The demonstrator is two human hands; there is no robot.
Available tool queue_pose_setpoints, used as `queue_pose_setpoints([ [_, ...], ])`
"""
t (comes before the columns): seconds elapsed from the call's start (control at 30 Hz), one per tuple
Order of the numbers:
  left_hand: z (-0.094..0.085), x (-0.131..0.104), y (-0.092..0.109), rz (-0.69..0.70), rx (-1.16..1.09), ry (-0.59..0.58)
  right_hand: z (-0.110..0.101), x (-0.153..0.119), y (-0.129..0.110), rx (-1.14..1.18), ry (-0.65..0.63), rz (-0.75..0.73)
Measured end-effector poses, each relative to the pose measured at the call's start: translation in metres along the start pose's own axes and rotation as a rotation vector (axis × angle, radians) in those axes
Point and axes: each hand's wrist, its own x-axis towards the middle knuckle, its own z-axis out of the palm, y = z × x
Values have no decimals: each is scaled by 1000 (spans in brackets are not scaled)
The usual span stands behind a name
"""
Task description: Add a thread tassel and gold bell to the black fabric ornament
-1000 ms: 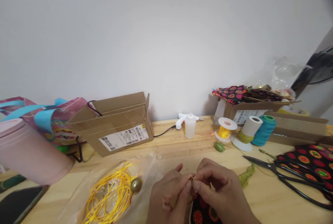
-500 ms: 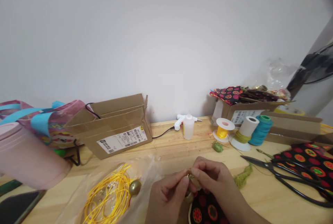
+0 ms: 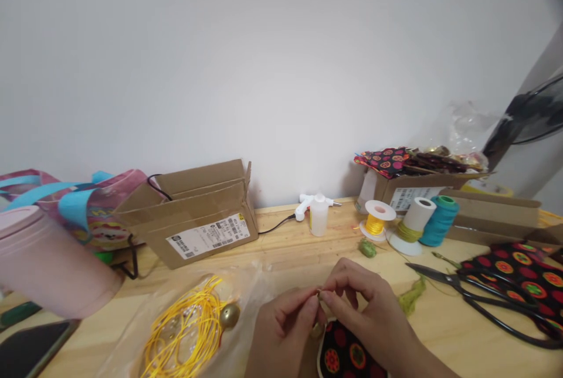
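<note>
My left hand [image 3: 284, 328] and my right hand [image 3: 367, 307] meet at the bottom centre, thumbs and forefingers pinched together. Between the fingertips is a small metallic piece, mostly hidden. A round brass-coloured bell [image 3: 317, 329] shows just beneath them. Below my right hand lies a black fabric piece [image 3: 345, 351] with red and orange round patterns and a pale edge. Left of my hands, yellow cord [image 3: 187, 325] is bundled on clear plastic, with another brass bell [image 3: 229, 315] at its side.
Black scissors [image 3: 466, 290] and green thread [image 3: 412, 296] lie to the right. Behind stand a bottle [image 3: 319, 217], a yellow spool [image 3: 376, 225] and a teal spool [image 3: 440, 222]. A cardboard box [image 3: 206, 220], pink tumbler [image 3: 53, 266] and phone [image 3: 35, 346] are at left.
My right hand has shifted slightly up, its fingers still pinched against those of my left hand. Less of the metallic piece shows between them. The fabric below has moved a little left.
</note>
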Motion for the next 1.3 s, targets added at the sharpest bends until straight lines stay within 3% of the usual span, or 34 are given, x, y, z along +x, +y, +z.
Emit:
queue_pose_setpoints([
  [0.07, 0, 0, -2, 19, 25, -15, 0, 0, 1, 49, -31, 16],
  [0.27, -7, 3, 9, 86, 96, -77, -3, 4, 9, 355, -185, 242],
  [0.43, -7, 4, 9, -56, 6, -147, -7, 5, 11, 387, -226, 301],
  [0.67, -2, 5, -1, -227, -273, -62, -6, 7, 16, 460, -193, 330],
  [0.8, -6, 7, -1, -247, -291, -78, -8, 7, 16, 348, -214, 270],
  [1.03, -9, 11, -13, -63, -135, -107, -11, 8, 11, 156, -222, 183],
  [1.2, -8, 10, -7, -33, -71, -107, -14, 7, 11, -39, -191, 50],
  [1.3, -8, 9, 1, 7, 99, -121, -16, 7, 13, -157, -195, -99],
])
